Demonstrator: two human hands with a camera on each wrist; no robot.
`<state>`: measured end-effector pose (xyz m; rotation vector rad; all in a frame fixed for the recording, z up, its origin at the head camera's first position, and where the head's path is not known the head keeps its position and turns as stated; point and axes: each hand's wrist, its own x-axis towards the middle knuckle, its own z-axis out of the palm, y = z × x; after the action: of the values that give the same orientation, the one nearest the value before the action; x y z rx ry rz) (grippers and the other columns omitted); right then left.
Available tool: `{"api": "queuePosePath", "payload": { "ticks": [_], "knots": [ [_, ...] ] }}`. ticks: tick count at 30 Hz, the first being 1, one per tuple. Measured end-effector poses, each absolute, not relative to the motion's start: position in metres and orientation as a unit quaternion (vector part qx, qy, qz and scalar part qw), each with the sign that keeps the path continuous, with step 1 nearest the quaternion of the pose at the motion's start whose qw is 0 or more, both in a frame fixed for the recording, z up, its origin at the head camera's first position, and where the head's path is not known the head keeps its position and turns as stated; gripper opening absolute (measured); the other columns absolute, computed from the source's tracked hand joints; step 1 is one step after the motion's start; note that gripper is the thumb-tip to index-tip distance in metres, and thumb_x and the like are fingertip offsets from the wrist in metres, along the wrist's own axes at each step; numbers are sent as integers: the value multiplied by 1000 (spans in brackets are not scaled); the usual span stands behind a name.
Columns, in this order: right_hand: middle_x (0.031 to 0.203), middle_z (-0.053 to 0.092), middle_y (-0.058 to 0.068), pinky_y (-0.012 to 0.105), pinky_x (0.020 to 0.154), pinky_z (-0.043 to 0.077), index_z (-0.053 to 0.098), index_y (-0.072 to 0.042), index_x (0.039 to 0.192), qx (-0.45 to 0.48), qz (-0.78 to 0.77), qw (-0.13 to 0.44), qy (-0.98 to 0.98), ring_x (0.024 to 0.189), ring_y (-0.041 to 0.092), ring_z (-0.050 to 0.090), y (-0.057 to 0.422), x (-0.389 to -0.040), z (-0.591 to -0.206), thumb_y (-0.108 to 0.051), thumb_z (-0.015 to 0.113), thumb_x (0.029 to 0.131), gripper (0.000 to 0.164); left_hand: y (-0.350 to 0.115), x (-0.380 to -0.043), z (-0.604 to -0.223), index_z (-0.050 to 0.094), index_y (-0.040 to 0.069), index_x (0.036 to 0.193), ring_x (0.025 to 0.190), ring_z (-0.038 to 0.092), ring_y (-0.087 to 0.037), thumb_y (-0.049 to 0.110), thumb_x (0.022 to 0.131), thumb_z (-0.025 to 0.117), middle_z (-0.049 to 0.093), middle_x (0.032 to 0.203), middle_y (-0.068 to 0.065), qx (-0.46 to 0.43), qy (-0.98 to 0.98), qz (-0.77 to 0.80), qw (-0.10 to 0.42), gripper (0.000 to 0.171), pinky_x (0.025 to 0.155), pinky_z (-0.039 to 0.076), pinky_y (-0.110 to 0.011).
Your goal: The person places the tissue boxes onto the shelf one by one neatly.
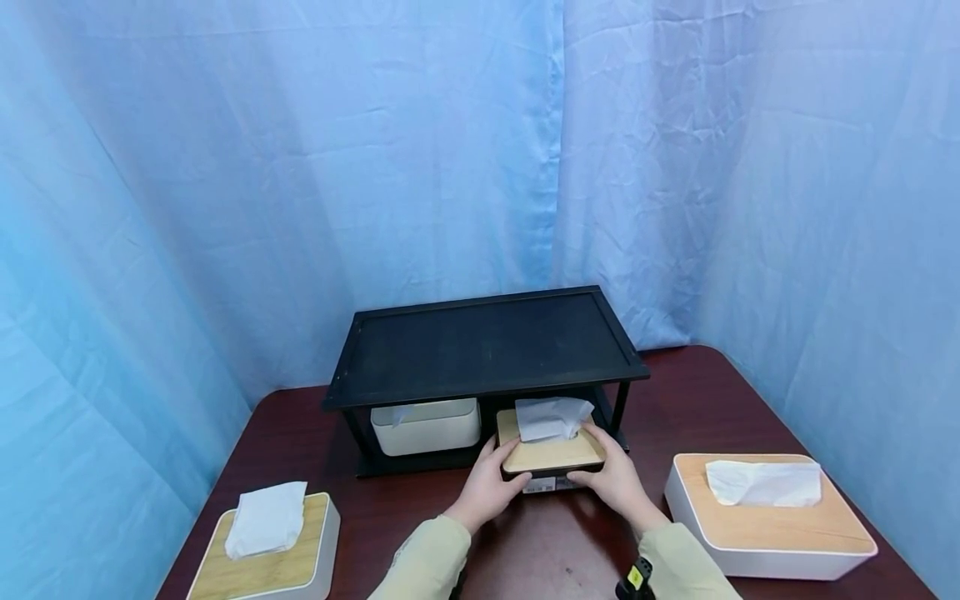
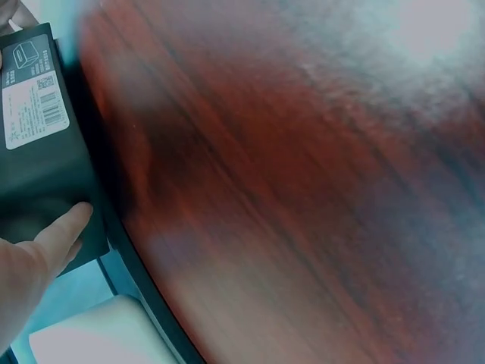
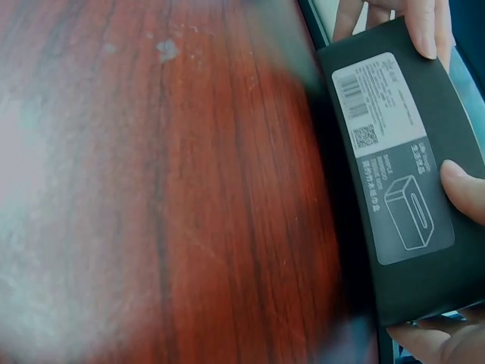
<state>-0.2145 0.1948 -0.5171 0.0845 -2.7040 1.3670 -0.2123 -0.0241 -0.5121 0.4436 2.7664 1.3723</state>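
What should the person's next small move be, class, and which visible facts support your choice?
Probably ease the dark tissue box straight back into the black shelf. The left hand and right hand grip it from either side, and it stands further forward than the white box on the same lower level.

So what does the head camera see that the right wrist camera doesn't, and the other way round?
Only the head camera shows the tissue box on the left, the tissue box on the right, and the wooden lid of the box being held.

Only the right wrist camera shows the label's details clearly: a barcode, a square code and a box drawing.

Both show the label, the black box, the left hand and right hand holding it, and the reddish-brown table.
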Motion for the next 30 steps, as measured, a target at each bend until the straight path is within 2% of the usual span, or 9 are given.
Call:
{"api": "queuePosePath", "payload": {
  "ticks": [5,13,20,25,30],
  "knots": [
    [140,44,25,54,100,38,43,-4,139,5,447,70,-892,125,42,44,191,-218,-514,-13,79,76,74,-22,-218,-510,52,1,133,131,38,-43,21,89,65,32,144,-34,120,887,446,-5,50,102,39,-51],
    [140,43,28,56,99,38,42,1,138,-15,437,84,-896,125,45,42,188,-221,-515,-14,77,78,71,-19,-223,-513,54,1,130,129,41,-44,17,90,63,36,141,-33,116,887,446,-29,44,100,40,-51],
    [140,40,30,57,100,36,40,3,138,-15,415,73,-907,127,47,39,189,-214,-513,-17,73,81,69,-22,-216,-511,50,5,136,130,41,-41,20,92,61,33,145,-30,125,895,427,-5,48,100,42,-50],
    [143,33,31,60,101,34,41,4,138,6,402,78,-912,130,49,33,191,-203,-505,-19,70,84,66,-31,-208,-507,47,9,138,127,46,-38,21,91,60,33,146,-26,149,908,392,-14,50,97,44,-50],
    [145,28,32,67,97,32,44,2,136,54,365,113,-923,128,55,27,189,-190,-502,-17,72,82,64,-40,-199,-503,46,9,139,133,38,-39,22,92,60,31,148,-25,177,924,337,-37,51,98,44,-49]
  ]
}}
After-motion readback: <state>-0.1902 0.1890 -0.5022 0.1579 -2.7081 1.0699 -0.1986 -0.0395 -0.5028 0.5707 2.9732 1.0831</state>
